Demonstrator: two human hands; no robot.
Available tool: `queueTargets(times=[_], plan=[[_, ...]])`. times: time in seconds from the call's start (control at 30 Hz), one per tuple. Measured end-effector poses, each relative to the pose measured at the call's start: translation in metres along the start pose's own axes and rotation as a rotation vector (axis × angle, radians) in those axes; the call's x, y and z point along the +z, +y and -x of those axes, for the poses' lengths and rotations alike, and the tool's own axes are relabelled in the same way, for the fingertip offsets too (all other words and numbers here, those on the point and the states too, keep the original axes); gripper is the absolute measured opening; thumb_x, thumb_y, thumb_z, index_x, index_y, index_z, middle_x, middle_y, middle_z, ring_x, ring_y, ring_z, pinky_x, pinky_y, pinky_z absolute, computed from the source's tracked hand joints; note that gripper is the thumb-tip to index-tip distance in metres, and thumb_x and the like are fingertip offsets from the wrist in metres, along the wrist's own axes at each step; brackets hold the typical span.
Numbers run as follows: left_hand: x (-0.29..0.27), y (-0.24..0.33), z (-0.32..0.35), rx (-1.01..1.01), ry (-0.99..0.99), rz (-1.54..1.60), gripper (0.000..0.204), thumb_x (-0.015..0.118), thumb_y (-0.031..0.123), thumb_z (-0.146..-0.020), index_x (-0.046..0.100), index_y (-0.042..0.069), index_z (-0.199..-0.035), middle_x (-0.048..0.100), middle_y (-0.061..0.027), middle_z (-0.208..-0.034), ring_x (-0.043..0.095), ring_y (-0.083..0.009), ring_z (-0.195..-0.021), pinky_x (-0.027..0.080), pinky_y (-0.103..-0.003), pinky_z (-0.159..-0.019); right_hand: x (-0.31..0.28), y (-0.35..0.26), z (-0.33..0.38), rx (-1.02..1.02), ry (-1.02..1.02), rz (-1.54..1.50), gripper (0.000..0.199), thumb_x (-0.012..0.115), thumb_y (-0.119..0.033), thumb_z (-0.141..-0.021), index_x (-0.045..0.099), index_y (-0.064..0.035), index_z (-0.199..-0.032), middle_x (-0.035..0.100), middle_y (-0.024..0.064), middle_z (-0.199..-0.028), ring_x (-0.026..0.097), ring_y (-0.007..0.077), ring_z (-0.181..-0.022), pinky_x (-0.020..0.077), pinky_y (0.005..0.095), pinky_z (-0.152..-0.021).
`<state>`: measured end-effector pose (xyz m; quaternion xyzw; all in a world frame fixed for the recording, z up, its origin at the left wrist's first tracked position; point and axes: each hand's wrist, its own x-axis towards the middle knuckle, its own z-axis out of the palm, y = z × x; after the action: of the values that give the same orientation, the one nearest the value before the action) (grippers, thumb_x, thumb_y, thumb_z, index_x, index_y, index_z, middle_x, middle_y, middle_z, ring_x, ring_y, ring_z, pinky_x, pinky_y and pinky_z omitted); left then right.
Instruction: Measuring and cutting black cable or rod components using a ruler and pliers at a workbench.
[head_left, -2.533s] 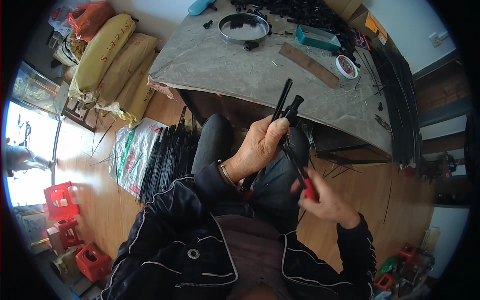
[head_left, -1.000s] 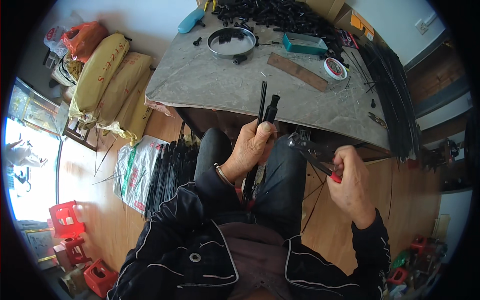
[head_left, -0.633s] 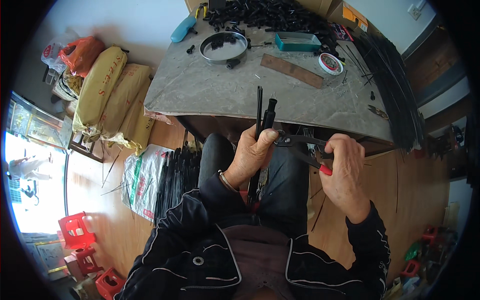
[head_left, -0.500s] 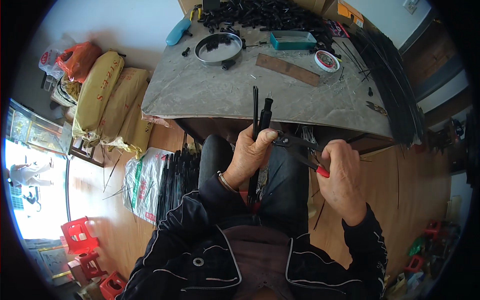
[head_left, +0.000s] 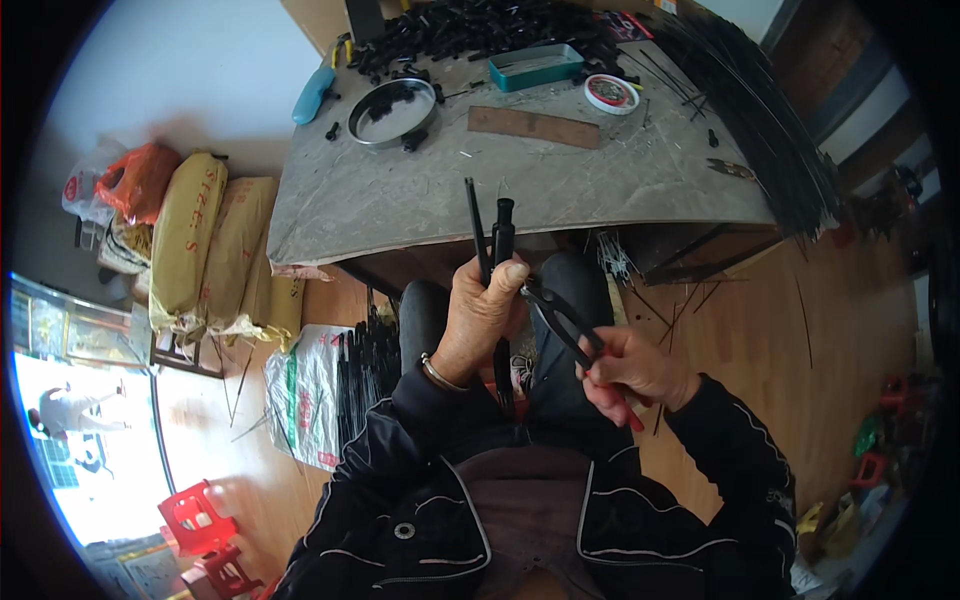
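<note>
My left hand (head_left: 483, 305) is closed round a thick black rod with a flared end (head_left: 504, 228) and some thinner black rods (head_left: 473, 215), all standing roughly upright. A fine wire loop shows near the top of the thick rod. My right hand (head_left: 632, 372) grips a pair of black pliers with red handles (head_left: 562, 322). The jaws of the pliers are right beside my left thumb, at the thick rod; what lies between them is too small to make out. The lower ends of the rods pass between my legs.
Ahead stands a grey table (head_left: 370, 205) with a pile of black parts (head_left: 480, 35), a round metal tray (head_left: 385, 140), a teal box (head_left: 535, 80) and a brown strip (head_left: 530, 127). Long black rods (head_left: 750, 90) overhang its right side. Yellow sacks (head_left: 190, 235) stand at left.
The pliers' handles have swung down toward my body, and my right hand has moved lower and closer to my left. My view has shifted, so the table sits further left and higher.
</note>
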<state>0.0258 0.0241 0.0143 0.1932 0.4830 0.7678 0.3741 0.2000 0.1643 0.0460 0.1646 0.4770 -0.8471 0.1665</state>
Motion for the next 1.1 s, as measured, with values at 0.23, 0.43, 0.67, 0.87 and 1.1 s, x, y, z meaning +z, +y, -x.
queueTargets(times=[0.23,0.43,0.67,0.87,1.1], plan=[[-0.004,0.010,-0.006,0.006,-0.035,-0.216,0.038,0.057,0.041,-0.095,0.060,0.004,-0.095,0.051,0.0011,-0.061,0.048,-0.0072,-0.048,0.036,-0.022,-0.044,-0.003,-0.030,0.003,0.134,0.001,0.713,0.034,0.059,-0.011,-0.088,0.046,0.0015,-0.117,0.061,0.0090,-0.080,0.060,0.0150,-0.056,0.0487,0.0280,-0.051],[-0.010,0.003,-0.004,0.028,-0.093,-0.046,0.050,0.048,0.051,-0.096,0.058,0.002,-0.093,0.046,0.0011,-0.055,0.043,-0.0071,-0.043,0.034,-0.022,-0.041,0.001,-0.015,0.013,-0.058,0.073,0.224,0.022,0.054,-0.019,-0.097,0.054,-0.0002,-0.108,0.064,0.0094,-0.082,0.062,0.0126,-0.061,0.0505,0.0266,-0.053],[-0.004,0.002,0.000,0.065,-0.054,-0.122,0.056,0.047,0.056,-0.094,0.057,0.001,-0.094,0.046,0.0005,-0.055,0.040,-0.0069,-0.041,0.031,-0.022,-0.039,-0.006,-0.024,0.014,0.152,-0.026,0.486,0.033,0.063,-0.011,-0.087,0.050,0.0024,-0.114,0.061,0.0076,-0.086,0.060,0.0132,-0.067,0.0514,0.0247,-0.061],[-0.006,0.004,0.003,0.064,-0.076,-0.061,0.058,0.049,0.059,-0.092,0.057,0.002,-0.095,0.047,0.0002,-0.056,0.041,-0.0069,-0.042,0.033,-0.021,-0.040,-0.003,-0.027,0.026,0.005,0.063,0.535,0.032,0.061,-0.026,-0.094,0.055,0.0018,-0.109,0.062,0.0049,-0.073,0.060,0.0111,-0.060,0.0488,0.0230,-0.054],[-0.005,0.001,0.007,0.083,-0.111,-0.052,0.058,0.049,0.060,-0.092,0.057,0.003,-0.096,0.046,0.0007,-0.056,0.040,-0.0065,-0.042,0.032,-0.021,-0.040,-0.010,-0.007,0.024,0.212,-0.126,0.262,0.023,0.064,-0.019,-0.089,0.052,-0.0021,-0.100,0.059,0.0058,-0.077,0.059,0.0128,-0.052,0.0507,0.0280,-0.044]])
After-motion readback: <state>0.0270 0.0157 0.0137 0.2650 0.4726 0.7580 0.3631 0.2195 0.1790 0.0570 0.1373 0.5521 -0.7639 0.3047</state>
